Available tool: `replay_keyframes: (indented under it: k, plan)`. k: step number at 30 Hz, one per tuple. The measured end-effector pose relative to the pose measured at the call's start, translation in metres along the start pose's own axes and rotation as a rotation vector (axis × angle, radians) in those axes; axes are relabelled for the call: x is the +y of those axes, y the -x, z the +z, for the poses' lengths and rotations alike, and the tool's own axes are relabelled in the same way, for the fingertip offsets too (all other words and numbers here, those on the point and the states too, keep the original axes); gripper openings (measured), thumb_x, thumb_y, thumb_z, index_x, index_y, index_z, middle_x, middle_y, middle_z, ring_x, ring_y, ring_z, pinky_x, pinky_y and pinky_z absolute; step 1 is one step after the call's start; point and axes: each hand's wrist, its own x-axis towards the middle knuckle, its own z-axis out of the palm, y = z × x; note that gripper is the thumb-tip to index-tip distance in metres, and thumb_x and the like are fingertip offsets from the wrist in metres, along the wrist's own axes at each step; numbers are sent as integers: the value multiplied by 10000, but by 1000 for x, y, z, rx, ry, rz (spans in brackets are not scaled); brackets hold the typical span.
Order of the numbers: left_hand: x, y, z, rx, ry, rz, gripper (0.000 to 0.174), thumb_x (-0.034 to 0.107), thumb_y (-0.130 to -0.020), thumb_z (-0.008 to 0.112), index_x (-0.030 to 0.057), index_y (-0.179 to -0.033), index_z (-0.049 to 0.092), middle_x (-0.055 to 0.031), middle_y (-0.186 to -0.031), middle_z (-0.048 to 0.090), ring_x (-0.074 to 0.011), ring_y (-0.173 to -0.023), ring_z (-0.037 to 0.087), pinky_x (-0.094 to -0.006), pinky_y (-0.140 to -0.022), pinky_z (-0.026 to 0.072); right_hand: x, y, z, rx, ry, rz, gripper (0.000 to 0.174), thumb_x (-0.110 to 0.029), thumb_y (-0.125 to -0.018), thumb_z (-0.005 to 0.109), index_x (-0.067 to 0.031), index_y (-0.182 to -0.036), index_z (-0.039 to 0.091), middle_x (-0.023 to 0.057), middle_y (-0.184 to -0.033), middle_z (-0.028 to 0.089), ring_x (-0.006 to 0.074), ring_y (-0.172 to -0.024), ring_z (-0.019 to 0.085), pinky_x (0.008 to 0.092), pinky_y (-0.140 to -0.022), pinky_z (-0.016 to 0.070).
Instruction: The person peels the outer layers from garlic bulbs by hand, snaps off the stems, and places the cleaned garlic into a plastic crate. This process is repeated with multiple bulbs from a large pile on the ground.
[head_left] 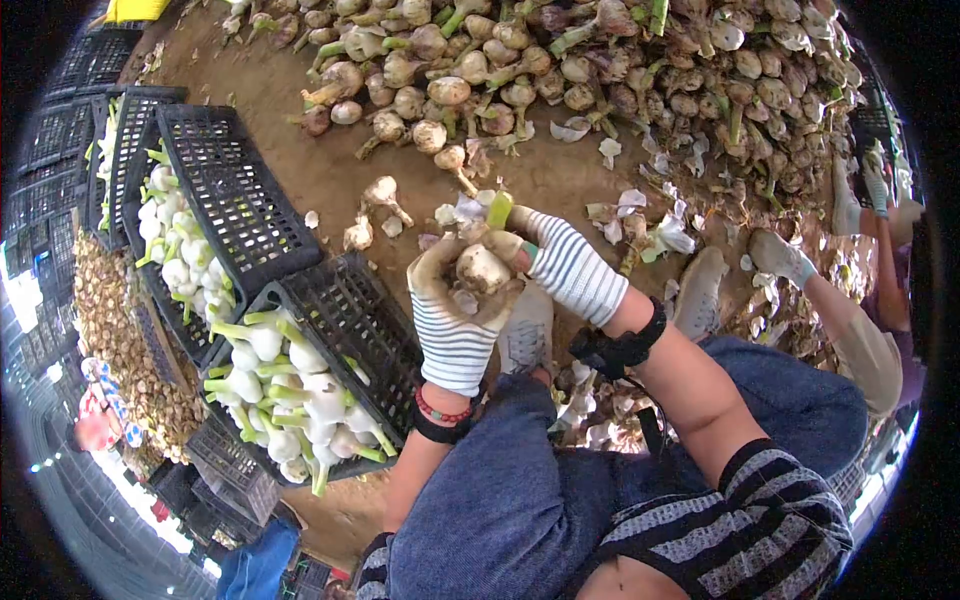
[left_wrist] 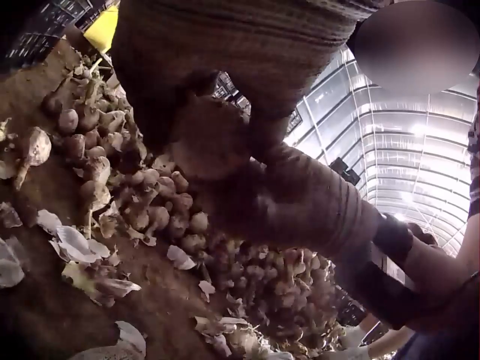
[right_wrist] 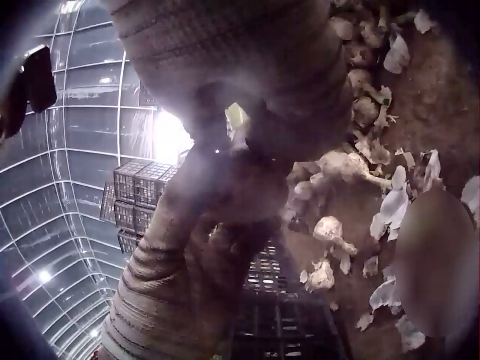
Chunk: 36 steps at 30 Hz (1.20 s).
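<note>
Both hands wear striped work gloves with soiled palms and meet in front of the knees in the head view. A garlic bulb (head_left: 484,268) lies in the left hand (head_left: 452,318), whose fingers curl round it. The right hand (head_left: 572,262) pinches at the bulb's upper side, beside a green stem piece (head_left: 499,210). In the left wrist view the bulb (left_wrist: 210,136) is dark between the gloves. A pale green stem end (right_wrist: 237,117) shows between the fingers in the right wrist view.
A large heap of unpeeled garlic (head_left: 600,60) lies ahead. Black crates (head_left: 350,330) of white garlic (head_left: 300,385) stand at the left. Loose bulbs (head_left: 383,192) and peeled skins (head_left: 672,232) are scattered on the ground. Another person's gloved hand (head_left: 780,255) is at the right.
</note>
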Motion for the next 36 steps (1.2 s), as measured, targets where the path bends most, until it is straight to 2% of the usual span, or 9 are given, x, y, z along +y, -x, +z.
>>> replay_keyframes:
  k: [8,10,12,15,22,26,30,34,36]
  plan:
    - [25,-4,-1,-43,246,-109,710,118,-725,805,65,-1286,372,-113,-1168,500,-213,-1079,536,-342,-920,477,-12,12,-27,-64,292,-30,299,-143,-940,581,24,-1186,602,80,-960,681,116,-906,597,283,-809,501]
    - [24,-4,-4,-54,547,-383,738,141,-764,782,73,-1352,341,-112,-1267,485,-244,-1104,547,-374,-951,481,-21,17,-28,-72,351,11,295,-130,-941,562,23,-1191,602,72,-915,673,109,-829,588,281,-753,502]
    - [24,-9,0,-26,557,-361,585,286,-887,658,59,-1351,385,-102,-1231,535,-229,-1100,565,-373,-959,465,-17,21,-34,-84,347,62,292,-134,-941,557,19,-1184,606,65,-876,660,103,-765,570,280,-702,496]
    - [39,-25,-1,-49,952,-789,462,428,-1001,419,58,-1266,499,-74,-1126,601,-172,-1057,578,-337,-956,440,-20,33,-38,-71,408,149,323,-173,-952,547,5,-1216,601,44,-915,665,103,-791,576,284,-708,500]
    - [36,-16,11,-182,286,-135,372,330,-1006,448,50,-1243,506,-97,-1175,583,-210,-1066,560,-363,-969,431,-36,38,-35,75,303,54,473,-347,-936,617,45,-1198,587,84,-1003,677,120,-900,590,279,-765,496]
    - [25,-21,18,-171,-8,269,494,167,-830,710,68,-1261,489,-168,-1273,493,-295,-1177,508,-404,-1005,418,-30,30,-42,66,445,32,412,-316,-907,647,41,-1109,619,93,-913,688,109,-829,577,293,-734,505]
    - [15,-5,30,-125,-24,204,821,124,-608,844,88,-1301,407,-172,-1255,450,-323,-1182,480,-432,-1029,396,-18,35,-48,72,506,16,324,-239,-914,620,37,-1083,626,95,-870,685,113,-785,578,303,-710,506]
    - [12,0,24,-130,314,-201,734,76,-699,802,83,-1293,371,-143,-1246,420,-287,-1165,476,-386,-977,445,-21,42,-52,43,436,14,291,-198,-912,594,35,-1083,628,85,-842,674,109,-763,575,296,-682,497]
    - [34,-6,19,-149,610,-356,578,287,-849,707,76,-1301,414,-117,-1222,489,-261,-1078,557,-359,-870,512,-21,44,-54,39,460,-29,275,-159,-914,576,32,-1103,629,61,-851,666,99,-789,569,275,-705,493]
